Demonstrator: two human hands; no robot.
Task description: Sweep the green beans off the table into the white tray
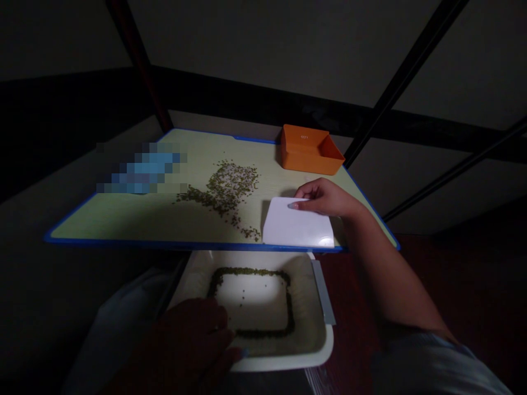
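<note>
A pale table [135, 219] with a blue edge carries a scatter of small green grains [226, 189]. My right hand [325, 197] rests on the table at the right, fingers closed on the far edge of a white flat scraper card [297, 225] lying near the front edge. Below the table edge, my left hand [189, 340] grips the near rim of a white tray [313, 351]. Green grains [255, 302] lie in a ring around the tray's floor.
An orange plastic bin [309, 149] stands at the table's far right corner. A blurred blue patch [140, 167] lies on the table's left. Dark frame bars cross behind. The surroundings are very dim.
</note>
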